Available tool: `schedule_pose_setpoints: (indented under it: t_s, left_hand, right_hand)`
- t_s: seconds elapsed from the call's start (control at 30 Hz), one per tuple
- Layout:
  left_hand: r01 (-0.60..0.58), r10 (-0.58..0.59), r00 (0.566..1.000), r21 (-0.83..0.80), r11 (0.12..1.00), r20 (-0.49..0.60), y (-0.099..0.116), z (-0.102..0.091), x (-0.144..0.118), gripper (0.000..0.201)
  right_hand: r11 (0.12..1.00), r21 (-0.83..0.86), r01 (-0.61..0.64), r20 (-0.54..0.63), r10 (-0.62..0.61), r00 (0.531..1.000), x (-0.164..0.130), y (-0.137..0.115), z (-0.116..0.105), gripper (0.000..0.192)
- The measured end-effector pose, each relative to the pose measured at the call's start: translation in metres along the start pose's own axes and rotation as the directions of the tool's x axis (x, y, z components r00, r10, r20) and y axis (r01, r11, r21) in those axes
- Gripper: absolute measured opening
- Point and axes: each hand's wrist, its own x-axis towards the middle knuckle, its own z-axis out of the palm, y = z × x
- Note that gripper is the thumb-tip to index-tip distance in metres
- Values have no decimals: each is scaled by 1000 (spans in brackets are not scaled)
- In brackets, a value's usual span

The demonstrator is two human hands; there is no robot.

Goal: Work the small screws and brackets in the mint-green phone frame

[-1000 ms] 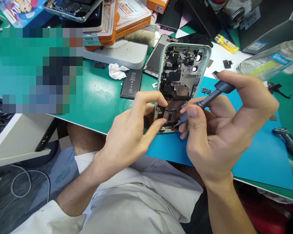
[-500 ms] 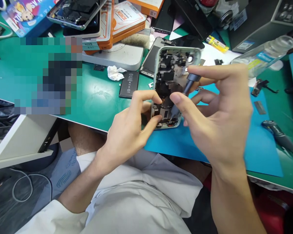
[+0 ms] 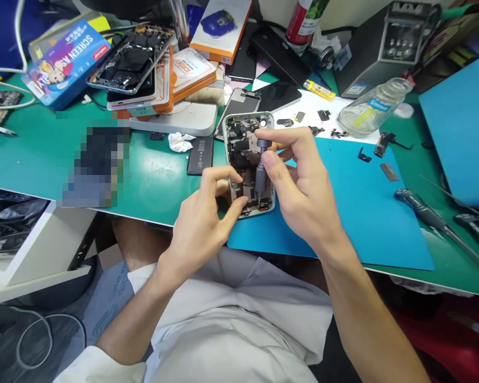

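Since a second ago, screwdriver (image 3: 260,169) went from a low slant to nearly upright, tip down in the lower half of the open phone housing (image 3: 245,159). Right hand (image 3: 299,186) pinches the shaft, index finger on the cap. Left hand (image 3: 201,218) clamps the housing's lower left edge, thumb and fingers narrow. Housing lies where the green mat (image 3: 159,175) meets the blue mat (image 3: 355,213). Loose battery (image 3: 200,155) just left of it.

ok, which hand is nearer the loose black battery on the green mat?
Left. The left hand lies just below the battery; the right hand is farther right, holding the screwdriver over the phone frame.
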Motion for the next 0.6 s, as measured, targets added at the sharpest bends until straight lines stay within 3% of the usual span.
schedule_pose_setpoints:
  t_s: [0.6]
  left_hand:
    - [16, -15, 1000, 28, 999, -13, 0, 1, -2, 26]
  right_hand:
    - [998, 62, -23, 13, 23, 1000, 2, 2, 1, 19]
